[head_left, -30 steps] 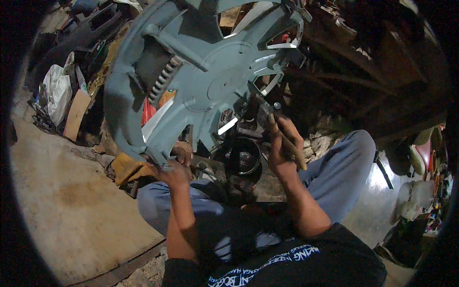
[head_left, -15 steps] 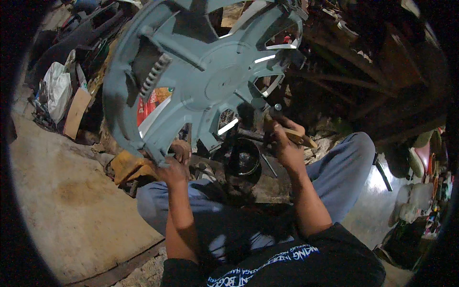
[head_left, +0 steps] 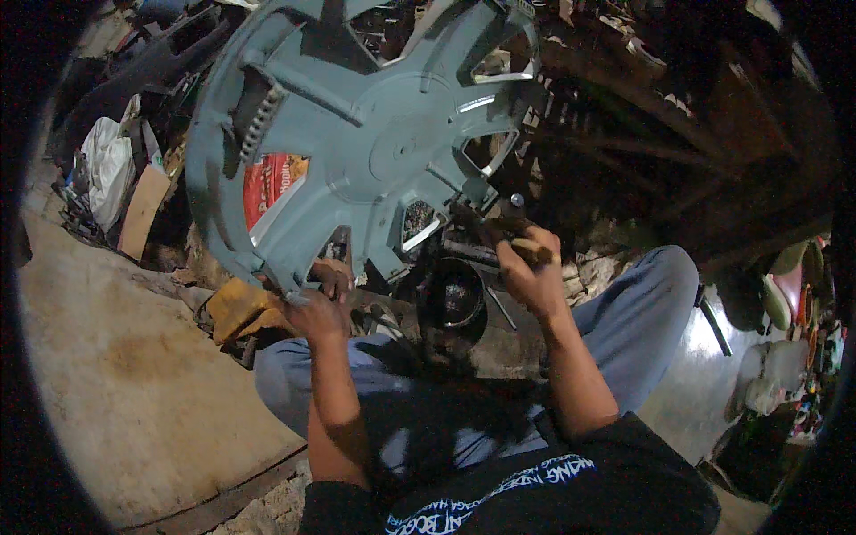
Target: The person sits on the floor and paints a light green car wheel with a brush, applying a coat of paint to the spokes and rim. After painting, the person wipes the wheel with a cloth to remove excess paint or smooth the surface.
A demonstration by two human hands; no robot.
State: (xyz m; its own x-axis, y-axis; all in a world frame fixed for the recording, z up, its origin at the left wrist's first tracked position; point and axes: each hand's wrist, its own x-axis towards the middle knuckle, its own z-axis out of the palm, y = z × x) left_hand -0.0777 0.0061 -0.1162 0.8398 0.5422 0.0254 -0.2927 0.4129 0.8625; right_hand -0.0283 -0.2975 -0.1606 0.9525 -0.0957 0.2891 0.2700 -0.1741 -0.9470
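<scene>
A large grey-green wheel cover stands tilted in front of me, its ribbed inner side facing me. At its lower left rim, my left hand is closed with the fingers wrapped round the edge. My right hand is closed on a wooden-handled tool, whose dark head reaches the right lower edge of the cover. The tool's exact kind is too dark to make out. Below the cover, between my knees, sits a round black pot with a dark, shiny inside.
A yellow cloth lies by my left knee. A red packet shows through a cover opening. White plastic bags and a cardboard piece sit at far left. Dark beams fill the far right. A thin rod lies beside the pot.
The wheel cover has shifted slightly left and tilted a little. My right hand has turned, bringing the tool's head leftward to the cover's edge. My left hand keeps its hold.
</scene>
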